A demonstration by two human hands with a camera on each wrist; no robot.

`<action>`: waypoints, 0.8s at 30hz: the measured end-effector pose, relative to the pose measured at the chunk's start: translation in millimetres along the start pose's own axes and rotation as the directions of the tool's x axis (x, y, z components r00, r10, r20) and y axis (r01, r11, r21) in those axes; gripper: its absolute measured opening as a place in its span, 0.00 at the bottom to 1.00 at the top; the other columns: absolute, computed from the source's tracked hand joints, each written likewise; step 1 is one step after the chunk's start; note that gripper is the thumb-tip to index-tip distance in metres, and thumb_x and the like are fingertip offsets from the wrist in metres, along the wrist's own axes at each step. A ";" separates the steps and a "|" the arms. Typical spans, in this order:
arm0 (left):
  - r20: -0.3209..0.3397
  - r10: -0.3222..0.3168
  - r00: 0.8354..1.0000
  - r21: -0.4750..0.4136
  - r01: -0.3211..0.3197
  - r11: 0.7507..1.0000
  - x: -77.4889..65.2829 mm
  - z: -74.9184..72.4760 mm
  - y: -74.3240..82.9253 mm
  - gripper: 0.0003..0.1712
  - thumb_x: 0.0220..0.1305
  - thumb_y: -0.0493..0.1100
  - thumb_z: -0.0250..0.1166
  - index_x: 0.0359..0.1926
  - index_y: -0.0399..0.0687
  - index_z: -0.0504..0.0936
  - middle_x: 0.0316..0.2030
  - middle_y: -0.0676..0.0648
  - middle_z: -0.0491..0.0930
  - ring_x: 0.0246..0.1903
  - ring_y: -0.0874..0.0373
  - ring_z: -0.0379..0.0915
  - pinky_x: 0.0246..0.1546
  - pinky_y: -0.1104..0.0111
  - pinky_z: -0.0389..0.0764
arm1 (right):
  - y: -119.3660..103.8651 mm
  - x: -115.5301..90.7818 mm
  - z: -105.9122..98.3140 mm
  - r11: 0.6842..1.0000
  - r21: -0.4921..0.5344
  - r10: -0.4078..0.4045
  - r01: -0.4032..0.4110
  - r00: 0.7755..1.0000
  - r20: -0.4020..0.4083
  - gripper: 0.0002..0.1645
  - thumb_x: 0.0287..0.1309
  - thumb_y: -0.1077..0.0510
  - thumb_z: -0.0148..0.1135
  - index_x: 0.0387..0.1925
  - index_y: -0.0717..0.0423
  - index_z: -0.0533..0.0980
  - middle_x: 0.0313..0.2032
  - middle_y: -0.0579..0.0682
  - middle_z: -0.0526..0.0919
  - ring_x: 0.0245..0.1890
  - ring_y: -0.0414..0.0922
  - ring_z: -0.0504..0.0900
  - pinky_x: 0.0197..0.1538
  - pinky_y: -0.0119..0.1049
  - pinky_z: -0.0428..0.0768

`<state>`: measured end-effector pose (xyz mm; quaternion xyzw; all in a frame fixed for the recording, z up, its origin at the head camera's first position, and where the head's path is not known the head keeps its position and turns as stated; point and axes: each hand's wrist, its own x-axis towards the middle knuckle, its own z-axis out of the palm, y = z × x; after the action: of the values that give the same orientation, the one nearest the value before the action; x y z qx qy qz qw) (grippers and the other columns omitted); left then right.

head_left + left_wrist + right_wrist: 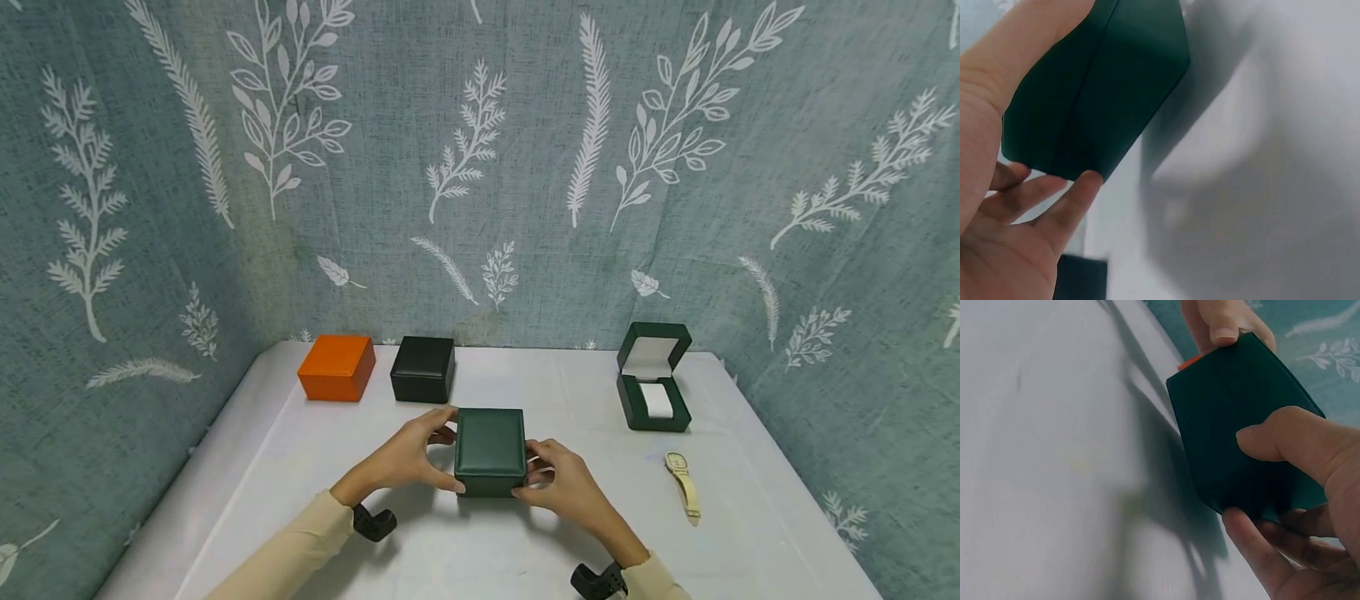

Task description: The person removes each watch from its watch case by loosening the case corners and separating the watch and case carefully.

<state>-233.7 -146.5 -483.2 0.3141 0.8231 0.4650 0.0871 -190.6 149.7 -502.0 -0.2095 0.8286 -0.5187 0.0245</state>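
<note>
My left fingers [438,417] and right fingers [542,451] grip the square dark-green leather-look box [491,452] between them, and if either side's hold loosened, its smooth walls could slip and let it tilt.

Looks to be a dark green, leather-like box [490,447], closed, with a thin seam along its sides. Held with its squarish top facing up and its front turned toward six o'clock. Gripped at nine o'clock by the left hand [402,457] and at three by the right hand [564,481]. Placed roughly at six o'clock from the head view's middle.
</note>
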 end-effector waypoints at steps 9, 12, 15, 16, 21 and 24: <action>0.021 0.015 1.000 -0.012 -0.015 1.000 11.1 21.3 1.1 0.59 0.45 0.54 0.86 0.75 0.48 0.65 0.65 0.51 0.71 0.56 0.56 0.77 0.61 0.58 0.78 | 13.5 -15.3 -16.7 0.999 0.018 0.046 -0.046 0.999 0.002 0.45 0.47 0.62 0.83 0.65 0.73 0.72 0.49 0.54 0.79 0.46 0.47 0.82 0.49 0.35 0.85; 0.028 0.018 0.999 -0.014 -0.017 1.000 12.4 26.1 2.2 0.61 0.45 0.55 0.86 0.76 0.48 0.64 0.66 0.51 0.70 0.57 0.55 0.77 0.61 0.59 0.77 | 17.5 -19.5 -19.6 0.998 -0.010 0.057 -0.057 0.998 0.004 0.44 0.48 0.61 0.83 0.65 0.71 0.73 0.47 0.52 0.79 0.46 0.46 0.82 0.50 0.33 0.84; 0.032 0.023 0.999 -0.021 -0.023 1.000 14.0 29.8 3.4 0.61 0.45 0.54 0.86 0.76 0.48 0.64 0.65 0.51 0.70 0.57 0.55 0.77 0.61 0.59 0.77 | 19.0 -22.8 -22.0 0.998 -0.006 0.062 -0.062 0.998 0.004 0.45 0.48 0.60 0.83 0.65 0.71 0.73 0.47 0.52 0.79 0.46 0.45 0.82 0.50 0.33 0.84; 0.032 0.027 0.999 -0.019 -0.027 0.999 14.6 31.0 3.5 0.60 0.45 0.54 0.86 0.76 0.48 0.64 0.65 0.50 0.70 0.57 0.55 0.77 0.61 0.59 0.78 | 19.1 -23.8 -22.8 0.998 0.000 0.064 -0.064 0.998 0.002 0.45 0.48 0.60 0.83 0.65 0.72 0.73 0.47 0.53 0.79 0.46 0.45 0.83 0.50 0.33 0.84; 0.039 0.024 0.999 0.003 -0.024 1.000 17.2 36.6 3.8 0.58 0.45 0.56 0.86 0.74 0.51 0.65 0.63 0.51 0.71 0.56 0.55 0.78 0.61 0.59 0.78 | 18.3 -28.4 -26.9 0.998 0.007 0.060 -0.060 0.998 -0.008 0.45 0.46 0.62 0.83 0.64 0.74 0.73 0.47 0.54 0.79 0.45 0.45 0.82 0.49 0.35 0.85; 0.044 0.025 0.999 0.005 -0.025 1.000 18.2 39.3 4.2 0.57 0.45 0.56 0.86 0.73 0.52 0.66 0.63 0.51 0.71 0.56 0.55 0.78 0.60 0.61 0.78 | 18.8 -30.8 -28.5 0.997 0.000 0.073 -0.073 0.997 -0.003 0.45 0.46 0.61 0.83 0.64 0.73 0.73 0.47 0.53 0.79 0.45 0.44 0.83 0.49 0.34 0.85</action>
<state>-229.1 -106.1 -498.7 0.3348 0.8183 0.4567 0.0984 -176.0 192.4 -510.6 -0.1783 0.8357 -0.5176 0.0423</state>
